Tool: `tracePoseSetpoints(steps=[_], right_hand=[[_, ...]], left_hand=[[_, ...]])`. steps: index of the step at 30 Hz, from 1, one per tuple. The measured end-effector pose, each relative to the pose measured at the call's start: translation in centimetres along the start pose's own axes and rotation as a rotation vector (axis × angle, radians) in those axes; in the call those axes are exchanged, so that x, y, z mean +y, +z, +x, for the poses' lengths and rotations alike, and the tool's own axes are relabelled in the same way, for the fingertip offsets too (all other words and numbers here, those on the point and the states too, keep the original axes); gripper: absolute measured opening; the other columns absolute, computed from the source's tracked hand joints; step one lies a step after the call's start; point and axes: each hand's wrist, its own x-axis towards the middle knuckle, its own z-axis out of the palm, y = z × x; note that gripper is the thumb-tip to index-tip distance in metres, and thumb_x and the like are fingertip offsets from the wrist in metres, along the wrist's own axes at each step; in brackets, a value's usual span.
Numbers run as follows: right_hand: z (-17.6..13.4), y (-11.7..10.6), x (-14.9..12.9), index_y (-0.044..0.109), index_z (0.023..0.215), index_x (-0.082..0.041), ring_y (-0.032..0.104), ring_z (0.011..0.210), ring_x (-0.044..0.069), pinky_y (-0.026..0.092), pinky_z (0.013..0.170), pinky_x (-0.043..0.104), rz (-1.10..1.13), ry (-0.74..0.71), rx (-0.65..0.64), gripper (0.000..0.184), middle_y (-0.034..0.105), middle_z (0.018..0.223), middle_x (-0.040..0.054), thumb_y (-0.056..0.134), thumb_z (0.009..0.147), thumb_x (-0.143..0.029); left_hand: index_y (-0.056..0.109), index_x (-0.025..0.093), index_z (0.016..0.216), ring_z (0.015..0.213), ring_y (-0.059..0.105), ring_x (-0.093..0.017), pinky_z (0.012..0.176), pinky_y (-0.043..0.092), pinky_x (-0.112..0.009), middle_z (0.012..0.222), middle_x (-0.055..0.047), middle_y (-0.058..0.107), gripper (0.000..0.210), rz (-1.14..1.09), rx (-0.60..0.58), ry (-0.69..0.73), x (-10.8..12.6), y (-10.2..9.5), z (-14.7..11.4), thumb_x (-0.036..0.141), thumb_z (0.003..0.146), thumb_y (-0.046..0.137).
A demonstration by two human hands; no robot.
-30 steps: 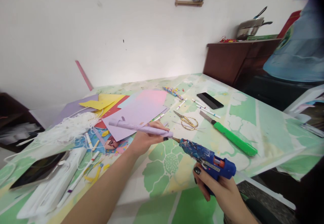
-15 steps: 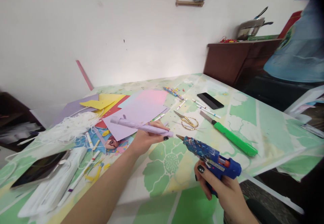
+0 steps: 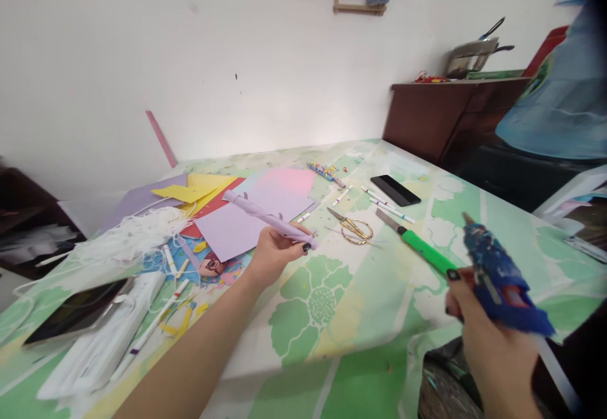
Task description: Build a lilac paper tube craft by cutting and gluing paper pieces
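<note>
- The left hand [image 3: 275, 255] is out over the middle of the bench [image 3: 360, 299], its forearm [image 3: 199, 349] slanting up and rightward from the bottom edge.
- Its grip is closed on the near end of a purple paper tube [image 3: 253, 210], the thumb with its dark nail lying at that end.
- The tube is raised in front of the left hand, tilted so that its far end points up and left, overlapping the lilac sheet [image 3: 218, 234] in the view.
- The right hand [image 3: 493, 337] is lower and well off to the right, by the bench's near edge, and somewhat blurred.
- Its grip is wrapped around the handle of a blue glue gun [image 3: 502, 280], thumb along the near side.
- The gun's nozzle points up and slightly left, well apart from the tube; a white glue stick [image 3: 558, 368] trails from its back.
- The right thumb overlaps the handle end of a green knife [image 3: 429, 251]; whether they touch, I cannot tell.
- Gold-handled scissors [image 3: 349, 222] lie flat between the tube and the knife.
- A tangle of white string [image 3: 128, 242] lies left of the lilac sheet.
</note>
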Motion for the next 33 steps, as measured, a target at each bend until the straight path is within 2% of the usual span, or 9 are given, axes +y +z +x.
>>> tracePoseSetpoints(steps=[3, 6, 8, 13, 16, 18, 21, 25, 33], right_hand=[[4.0, -1.8, 0.5, 0.058, 0.088, -0.019, 0.05, 0.059, 0.021, 0.037, 0.056, 0.034, -0.47, -0.055, 0.261, 0.04, 0.055, 0.068, 0.0037, 0.064, 0.066, -0.051], [8.0, -3.8, 1.7, 0.056, 0.09, -0.019, 0.05, 0.061, 0.029, 0.033, 0.05, 0.036, -0.774, -0.07, 0.228, 0.039, 0.05, 0.066, 0.007, 0.056, 0.068, -0.051], [10.3, -4.9, 3.1, 0.055, 0.089, -0.02, 0.052, 0.071, 0.035, 0.033, 0.053, 0.039, -0.838, -0.111, 0.172, 0.033, 0.048, 0.067, 0.0093, 0.052, 0.069, -0.046], [13.5, -5.1, 6.5, 0.046, 0.109, -0.015, 0.044, 0.103, 0.045, 0.034, 0.065, 0.048, -0.87, -0.117, 0.121, 0.048, 0.046, 0.094, 0.0216, 0.049, 0.071, -0.043], [12.3, -3.1, 5.6, 0.051, 0.105, -0.015, 0.039, 0.106, 0.051, 0.031, 0.072, 0.058, -0.851, -0.13, 0.247, 0.048, 0.046, 0.107, 0.0284, 0.056, 0.068, -0.047], [9.8, -0.9, 3.6, 0.055, 0.099, -0.017, 0.038, 0.111, 0.047, 0.029, 0.08, 0.062, -0.748, -0.364, 0.352, 0.039, 0.046, 0.114, 0.0256, 0.057, 0.071, -0.043], [4.6, 3.4, 0.0, 0.052, 0.1, -0.02, 0.051, 0.098, 0.03, 0.041, 0.082, 0.048, -0.369, -0.63, 0.033, 0.031, 0.055, 0.1, 0.0132, 0.058, 0.074, -0.034], [-1.6, 8.6, -3.1, 0.047, 0.104, -0.023, 0.053, 0.098, 0.022, 0.047, 0.079, 0.038, 0.051, -0.544, -0.466, 0.03, 0.054, 0.103, 0.0077, 0.058, 0.077, -0.028], [-3.9, 12.1, -4.2, 0.045, 0.107, -0.023, 0.051, 0.098, 0.02, 0.044, 0.08, 0.038, 0.143, -0.455, -0.516, 0.037, 0.051, 0.108, 0.006, 0.057, 0.073, -0.02]], left_hand=[[0.069, 0.013, 0.073, 0.058, 0.054, -0.01, 0.054, 0.043, -0.021, 0.064, -0.002, 0.063, 0.016, 0.0, 0.009, 0.004, 0.0, 0.1, 0.0, 0.018, 0.059, 0.077], [0.069, 0.014, 0.073, 0.06, 0.055, -0.009, 0.056, 0.043, -0.02, 0.065, -0.001, 0.063, 0.014, -0.014, 0.01, -0.001, 0.1, 0.1, 0.0, 0.016, 0.061, 0.075], [0.069, 0.014, 0.074, 0.061, 0.055, -0.009, 0.057, 0.043, -0.019, 0.067, -0.001, 0.064, 0.013, -0.015, 0.01, 0.0, 0.2, 0.1, 0.0, 0.014, 0.062, 0.074], [0.069, 0.014, 0.074, 0.061, 0.054, -0.009, 0.057, 0.043, -0.019, 0.067, -0.001, 0.063, 0.013, -0.009, 0.02, 0.013, 0.1, -0.1, 0.1, 0.011, 0.062, 0.073], [0.069, 0.014, 0.074, 0.06, 0.054, -0.009, 0.056, 0.043, -0.019, 0.067, -0.002, 0.063, 0.013, 0.003, 0.023, 0.014, 0.0, -0.1, 0.0, 0.011, 0.062, 0.073], [0.069, 0.013, 0.074, 0.062, 0.054, -0.01, 0.057, 0.043, -0.019, 0.068, -0.002, 0.063, 0.014, 0.029, 0.025, 0.011, 0.0, -0.1, -0.1, 0.01, 0.062, 0.072], [0.069, 0.014, 0.075, 0.065, 0.056, -0.01, 0.058, 0.044, -0.019, 0.07, -0.002, 0.063, 0.014, 0.083, 0.017, 0.026, -0.2, -0.1, -0.2, 0.008, 0.063, 0.071], [0.069, 0.016, 0.077, 0.068, 0.057, -0.01, 0.06, 0.045, -0.018, 0.073, -0.002, 0.064, 0.015, 0.106, -0.024, 0.063, -0.1, 0.0, -0.3, 0.007, 0.065, 0.069], [0.07, 0.015, 0.077, 0.069, 0.057, -0.011, 0.062, 0.046, -0.02, 0.072, -0.003, 0.063, 0.014, 0.086, -0.062, 0.081, 0.3, 0.3, -0.2, 0.008, 0.065, 0.07]])
